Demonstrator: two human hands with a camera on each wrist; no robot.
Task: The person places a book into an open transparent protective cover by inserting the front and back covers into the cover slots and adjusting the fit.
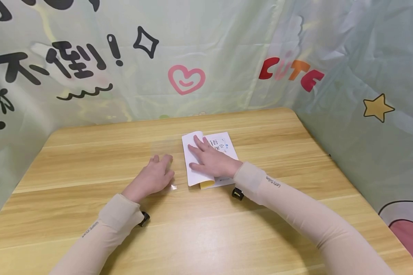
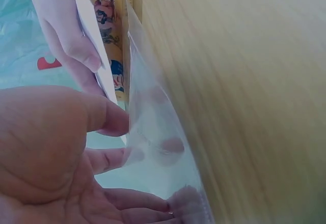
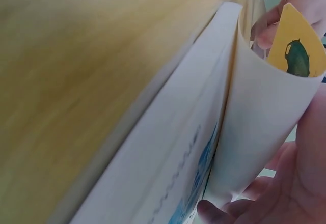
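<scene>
Wood-grain table (image 1: 199, 236); pale printed curtain (image 1: 227, 46), pink heart (image 1: 173, 80), yellow star (image 1: 378, 108).

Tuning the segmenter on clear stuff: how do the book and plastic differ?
The book is opaque, mostly white with print; the plastic is see-through. The book lies under the spread right hand; the plastic is at the left hand. Both bend: the book's flap curls over, the plastic bows up.

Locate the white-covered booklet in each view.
Head: the booklet, near the centre, partly under the right hand.
Left wrist: the booklet, upper left, yellow printed part showing.
Right wrist: the booklet, rising from bottom centre to upper right.
Shared landmark: the right hand touching it.
</scene>
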